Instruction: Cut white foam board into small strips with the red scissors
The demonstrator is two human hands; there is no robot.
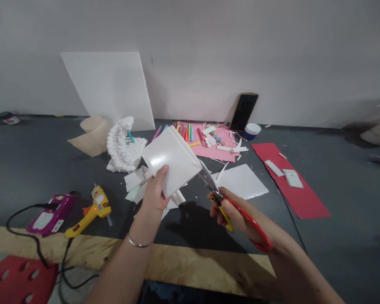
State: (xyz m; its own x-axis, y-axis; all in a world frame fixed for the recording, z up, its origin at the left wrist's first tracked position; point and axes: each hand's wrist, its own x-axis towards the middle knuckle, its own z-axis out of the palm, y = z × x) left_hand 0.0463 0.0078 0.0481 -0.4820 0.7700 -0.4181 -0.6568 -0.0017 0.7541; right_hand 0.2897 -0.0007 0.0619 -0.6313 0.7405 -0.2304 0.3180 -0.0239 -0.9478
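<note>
My left hand grips a glossy white foam sheet by its lower edge and holds it up above the dark table. My right hand is closed through the red and yellow handles of a pair of scissors. The blades point up and left, their tips at the sheet's right edge. Under the sheet lie several white foam offcuts.
A yellow glue gun and a purple device with black cables lie at left. A white fluffy piece, coloured markers on pink paper, a phone, a red sheet and a large white board stand behind.
</note>
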